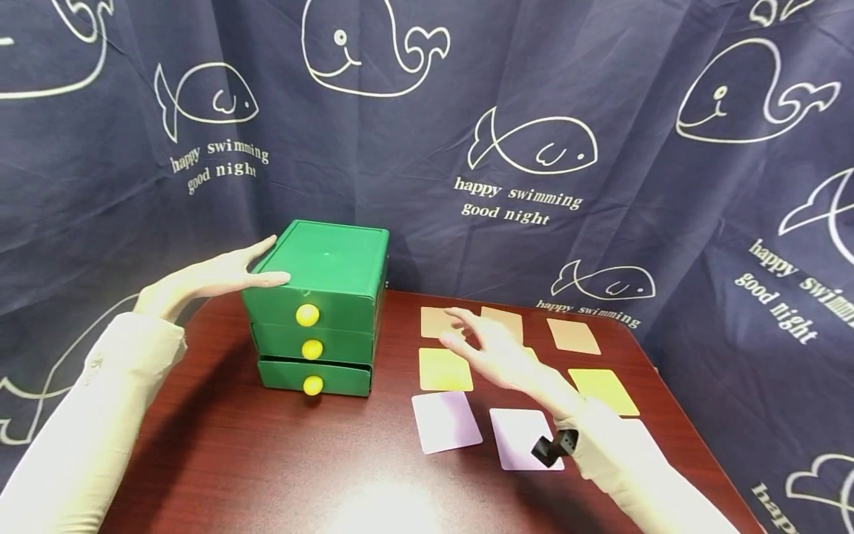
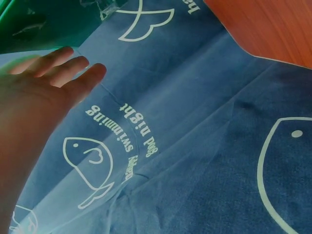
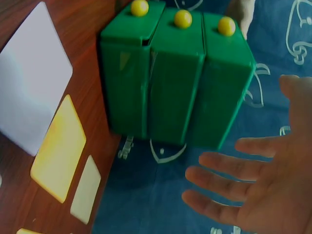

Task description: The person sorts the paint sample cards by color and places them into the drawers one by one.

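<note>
A green box with three stacked drawers stands at the back left of the table, a yellow round knob on each front. Its bottom drawer sticks out slightly. My left hand rests at the box's top left edge, thumb on the top, fingers extended; the left wrist view shows those fingers against the green side. Over the cards, my right hand hovers with spread, loosely bent fingers and nothing in it. The right wrist view has this hand beside the drawer box.
Square cards lie in rows on the reddish-brown table: peach ones at the back, yellow ones in the middle, lilac ones in front. My right arm covers some. A dark blue curtain with white whales and fish hangs behind.
</note>
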A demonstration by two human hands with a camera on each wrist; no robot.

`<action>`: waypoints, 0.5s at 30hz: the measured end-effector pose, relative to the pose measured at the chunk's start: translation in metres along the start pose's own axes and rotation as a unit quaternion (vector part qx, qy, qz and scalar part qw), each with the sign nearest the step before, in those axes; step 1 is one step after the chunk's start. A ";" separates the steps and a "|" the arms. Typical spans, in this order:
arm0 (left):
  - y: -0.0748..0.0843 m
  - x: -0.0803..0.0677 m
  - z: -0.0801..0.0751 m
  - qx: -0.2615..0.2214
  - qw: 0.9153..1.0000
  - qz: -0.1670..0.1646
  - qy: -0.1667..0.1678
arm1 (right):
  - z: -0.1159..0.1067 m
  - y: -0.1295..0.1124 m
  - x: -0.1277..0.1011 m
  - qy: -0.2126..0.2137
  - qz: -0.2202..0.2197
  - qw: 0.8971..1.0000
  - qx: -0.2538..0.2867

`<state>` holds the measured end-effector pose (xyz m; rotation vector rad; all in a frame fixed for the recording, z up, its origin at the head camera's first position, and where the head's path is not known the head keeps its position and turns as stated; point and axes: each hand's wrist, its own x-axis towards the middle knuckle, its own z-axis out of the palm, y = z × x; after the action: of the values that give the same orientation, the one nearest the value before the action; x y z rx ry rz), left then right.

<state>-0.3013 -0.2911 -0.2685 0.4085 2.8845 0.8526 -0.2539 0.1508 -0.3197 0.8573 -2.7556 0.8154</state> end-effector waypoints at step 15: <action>0.000 0.003 0.001 -0.011 1.000 0.016 0.003 | 0.021 -0.078 0.036 -0.088 -0.029 0.969 0.230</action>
<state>-0.3041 -0.2894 -0.2690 0.4525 2.8790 0.8930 -0.2391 0.0679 -0.2913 1.1285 -2.7081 1.4687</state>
